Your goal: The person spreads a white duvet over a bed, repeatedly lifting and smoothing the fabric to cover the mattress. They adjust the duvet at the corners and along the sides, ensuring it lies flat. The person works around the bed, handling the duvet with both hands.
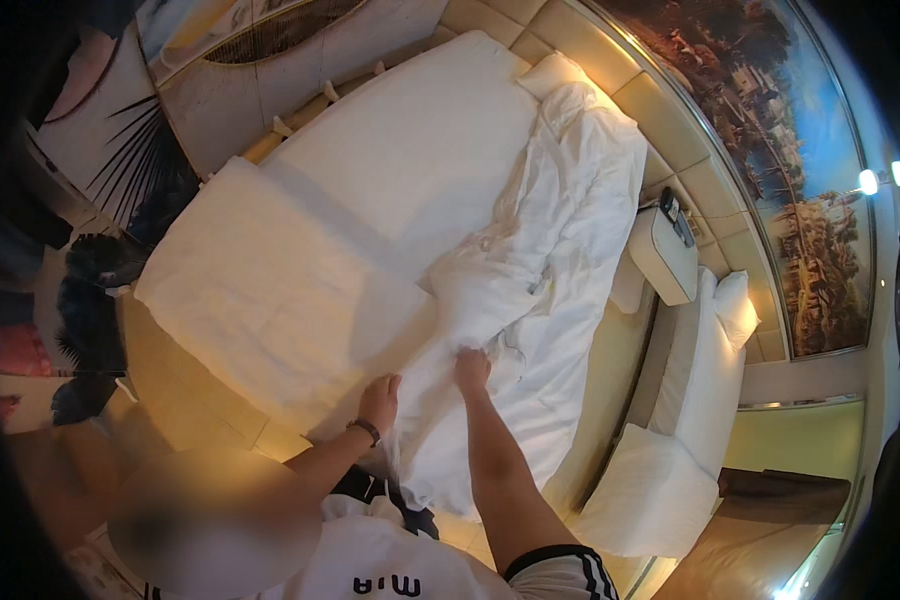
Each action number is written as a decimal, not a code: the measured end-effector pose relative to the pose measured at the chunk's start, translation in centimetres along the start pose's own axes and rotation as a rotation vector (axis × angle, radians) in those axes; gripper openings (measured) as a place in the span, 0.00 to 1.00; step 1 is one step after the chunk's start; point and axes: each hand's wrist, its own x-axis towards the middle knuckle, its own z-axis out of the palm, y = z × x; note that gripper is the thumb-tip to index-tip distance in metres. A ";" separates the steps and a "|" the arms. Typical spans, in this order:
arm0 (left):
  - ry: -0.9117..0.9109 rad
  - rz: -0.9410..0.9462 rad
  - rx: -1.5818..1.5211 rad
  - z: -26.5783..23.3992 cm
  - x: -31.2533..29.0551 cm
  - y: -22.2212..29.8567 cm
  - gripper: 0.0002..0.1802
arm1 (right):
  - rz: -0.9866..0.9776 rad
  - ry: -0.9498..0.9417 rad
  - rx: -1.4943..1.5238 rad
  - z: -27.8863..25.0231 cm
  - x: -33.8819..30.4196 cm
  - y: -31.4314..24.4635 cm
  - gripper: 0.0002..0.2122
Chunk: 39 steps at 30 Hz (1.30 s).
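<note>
My left hand [380,402], with a dark band on its wrist, is closed on white bedding at the near edge of the bed. Slightly farther off and to the right, my right hand [472,368] also grips the white cloth. This loose white duvet [515,300] runs crumpled and creased along the bed's right side, up toward the headboard, and hangs at the near edge between my arms. To the left, another layer of white bedding [260,290] lies flatter over the foot part. Beyond it a smooth white sheet [410,130] covers the mattress.
A white nightstand [665,255] with a dark device on top stands right of the bed. Past it is a second, narrower bed [695,390] with white bedding and a pillow [734,312]. A padded headboard panel [660,110] lines the wall. Tiled floor [185,385] shows at left.
</note>
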 end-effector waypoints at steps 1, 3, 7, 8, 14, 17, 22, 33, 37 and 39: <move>0.085 -0.004 -0.007 -0.7 0.9 -0.6 0.19 | 0.095 -0.134 0.233 -1.3 1.0 -1.3 0.07; 0.227 0.006 -0.027 -1.6 2.9 -1.5 0.17 | 0.125 0.007 0.483 -2.5 2.2 -3.0 0.08; 0.246 -0.149 -0.578 -2.3 6.7 -4.7 0.11 | 0.256 -0.073 1.514 -12.1 3.6 -8.6 0.09; 0.172 -0.270 -0.585 -3.1 7.3 -4.7 0.11 | 0.310 -0.123 1.767 -15.4 3.5 -10.5 0.09; 0.061 -0.002 0.051 -4.3 9.4 -0.5 0.14 | -0.038 -0.132 0.756 -12.7 3.4 -8.0 0.14; 0.208 0.010 0.091 -4.1 11.1 -2.3 0.16 | 0.232 -0.385 1.212 -14.5 1.9 -10.4 0.11; 0.248 -0.280 -0.801 -3.0 11.5 -5.2 0.19 | 0.317 -0.357 1.845 -22.2 3.7 -11.7 0.10; 0.129 -0.065 -1.413 -15.2 10.3 -5.5 0.16 | 0.070 -0.418 2.153 -26.4 7.6 -17.5 0.13; 0.195 -0.059 -1.424 -19.0 7.4 -3.8 0.22 | -0.197 -0.177 2.232 -25.6 11.2 -20.0 0.18; 0.172 -0.088 -1.382 -19.2 6.3 -4.3 0.25 | -0.106 0.067 1.917 -24.5 11.1 -21.9 0.20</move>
